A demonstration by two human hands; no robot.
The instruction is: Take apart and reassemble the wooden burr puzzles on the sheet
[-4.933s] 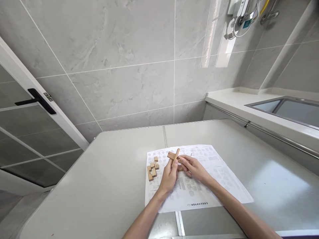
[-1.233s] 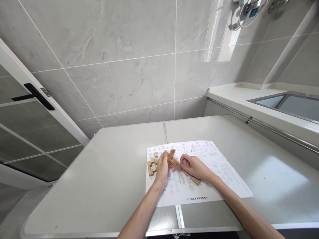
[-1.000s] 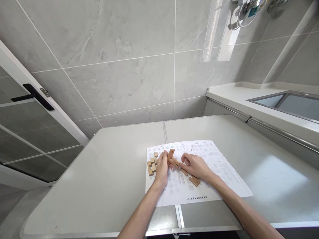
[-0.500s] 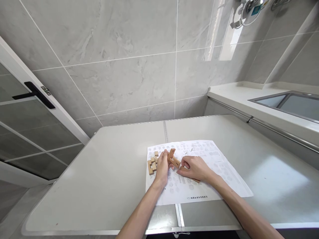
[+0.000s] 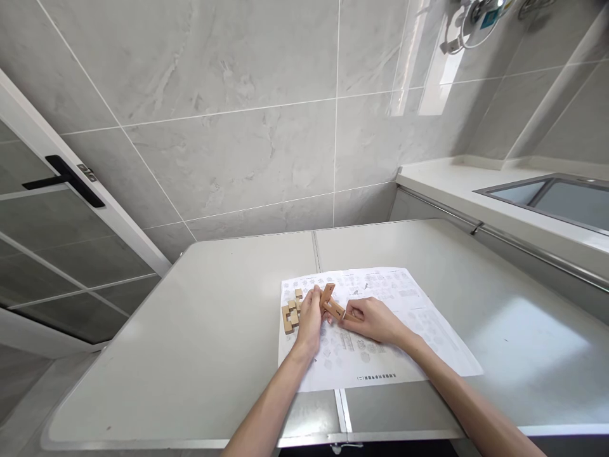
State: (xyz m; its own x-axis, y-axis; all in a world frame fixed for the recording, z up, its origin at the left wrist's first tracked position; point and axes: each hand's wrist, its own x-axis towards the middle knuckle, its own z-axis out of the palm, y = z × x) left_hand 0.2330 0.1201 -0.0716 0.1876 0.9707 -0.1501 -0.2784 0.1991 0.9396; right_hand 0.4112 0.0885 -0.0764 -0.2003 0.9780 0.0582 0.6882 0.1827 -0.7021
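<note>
Forearms: both reach in from the near edge of the table (image 5: 204, 362), bare, and meet over the printed sheet (image 5: 423, 346).
Printed sheet: lies flat across the seam of the table, its near edge just short of the table's edge; placed as it was a second ago.
Right hand (image 5: 375, 320): raised a little and drawn in toward the left. Half a second ago it lay spread on the sheet. Now its fingertips are pinched shut on the near end of the slanted wooden bar (image 5: 337, 310).
Second bar: a second ago a loose bar lay on the sheet by the right wrist. That spot now shows only paper, and I cannot tell whether the hand hides it.
Left hand (image 5: 309, 320): unmoved, fingers closed around the foot of the upright wooden piece (image 5: 327, 292), held just above the sheet.
Joined pieces: the slanted bar meets the upright piece between the two hands, crossed as before.
Loose notched blocks (image 5: 290, 313): a small cluster on the sheet's left part, just left of the left hand, unchanged.
Beyond: grey tiled wall (image 5: 238, 158), steel sink (image 5: 561, 197) far right, dark door handle (image 5: 64, 181) far left.
</note>
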